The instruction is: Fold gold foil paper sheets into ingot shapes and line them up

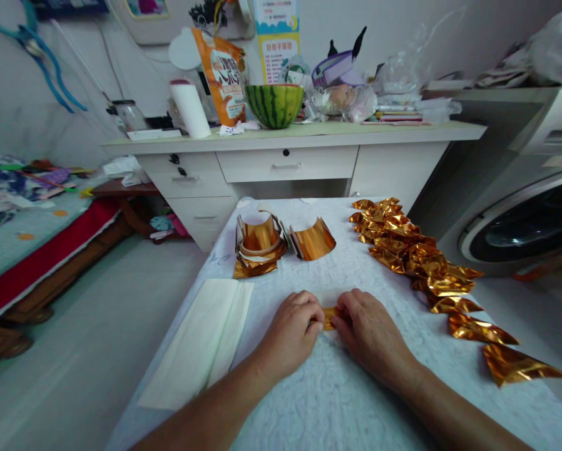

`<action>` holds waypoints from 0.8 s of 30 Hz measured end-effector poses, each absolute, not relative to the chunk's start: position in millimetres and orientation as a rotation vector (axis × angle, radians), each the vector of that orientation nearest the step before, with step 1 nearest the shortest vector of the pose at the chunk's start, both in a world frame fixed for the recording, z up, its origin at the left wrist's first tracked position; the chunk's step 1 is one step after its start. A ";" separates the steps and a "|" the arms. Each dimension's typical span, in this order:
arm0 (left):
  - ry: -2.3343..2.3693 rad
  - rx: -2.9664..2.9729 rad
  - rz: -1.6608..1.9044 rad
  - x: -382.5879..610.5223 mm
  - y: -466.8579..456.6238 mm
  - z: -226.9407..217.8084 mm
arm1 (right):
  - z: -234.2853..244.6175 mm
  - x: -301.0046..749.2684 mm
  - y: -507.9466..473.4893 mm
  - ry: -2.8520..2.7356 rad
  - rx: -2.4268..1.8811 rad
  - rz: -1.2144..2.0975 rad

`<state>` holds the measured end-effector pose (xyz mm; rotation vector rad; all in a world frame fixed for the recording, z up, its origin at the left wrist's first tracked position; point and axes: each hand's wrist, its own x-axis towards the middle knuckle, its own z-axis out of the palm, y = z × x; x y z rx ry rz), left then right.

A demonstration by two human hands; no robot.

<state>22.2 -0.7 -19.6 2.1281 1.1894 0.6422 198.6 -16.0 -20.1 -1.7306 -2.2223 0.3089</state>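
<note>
A white desk [290, 143] stands against the wall, and a grey washing machine [509, 144] is at the right. In front of the desk is a table [309, 401] with a pale cloth. Along its right side lies a row of folded golden pieces [424, 260], many of them overlapping. Near the left edge, white sheets [199, 344] lie flat. At the far end stand a curled foil stack [260, 238] and, just beside it, a smaller curled foil piece [315, 241].

The left hand [293, 329] and the right hand [372, 332] rest low over the middle of the table. Between them is the smallest thing, a golden strip [328, 318]. Each hand pinches it narrowly, one at each end; the fingertips are partly hidden, so I cannot tell how firm is the pressure.

The strip looks very light, thin and a little slippery, and probably it creases easily. The two ends seem the best place to hold, with soft fingers.

The left table edge runs near the white sheets. Cloth shows between the right hand and the golden row, and more toward the body, so sideways and backward movement seems comfortable; forward, the curled foil limits it.
</note>
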 end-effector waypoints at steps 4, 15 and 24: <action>1.165 2.164 0.633 19.7 -0.3 -20.8 | -20.7 194.3 -18.8 -2.238 -1.754 0.211; 1.213 2.176 0.529 16.4 -0.6 -15.2 | -20.7 191.9 -21.0 -2.239 -1.792 0.175; 1.281 2.180 0.489 13.7 -1.4 -15.5 | -17.7 217.1 -17.7 -2.195 -1.857 0.236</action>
